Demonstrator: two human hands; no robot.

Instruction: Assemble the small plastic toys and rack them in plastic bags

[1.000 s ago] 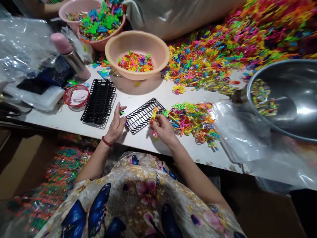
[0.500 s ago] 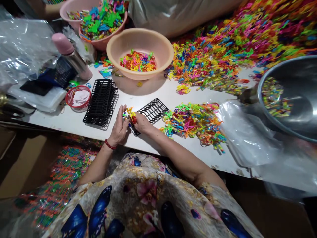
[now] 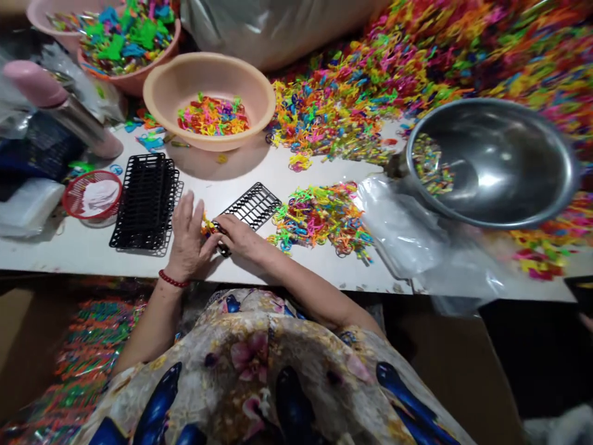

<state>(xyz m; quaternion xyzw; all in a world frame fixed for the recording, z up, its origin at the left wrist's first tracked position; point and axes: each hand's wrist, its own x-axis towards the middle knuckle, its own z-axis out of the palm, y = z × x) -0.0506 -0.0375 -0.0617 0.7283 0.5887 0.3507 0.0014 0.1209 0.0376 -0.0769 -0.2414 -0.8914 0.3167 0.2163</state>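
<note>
A black plastic grid rack (image 3: pixel 252 207) lies on the white table (image 3: pixel 306 247) near its front edge. My left hand (image 3: pixel 188 238) and my right hand (image 3: pixel 238 235) meet at the rack's near left end, fingers pinched around small coloured plastic pieces (image 3: pixel 207 226). A red bead bracelet sits on my left wrist. A loose heap of coloured plastic pieces (image 3: pixel 319 216) lies just right of the rack.
A stack of black racks (image 3: pixel 146 201) and a small red basket (image 3: pixel 91 194) lie to the left. Two pink basins (image 3: pixel 208 102) (image 3: pixel 125 46) hold coloured pieces. A steel bowl (image 3: pixel 491 161), clear plastic bags (image 3: pixel 407 228) and a big pile of pieces (image 3: pixel 417 62) fill the right.
My right hand left the heap carrying pieces and joined my left hand at the rack's near end. The view has swung to the right.
</note>
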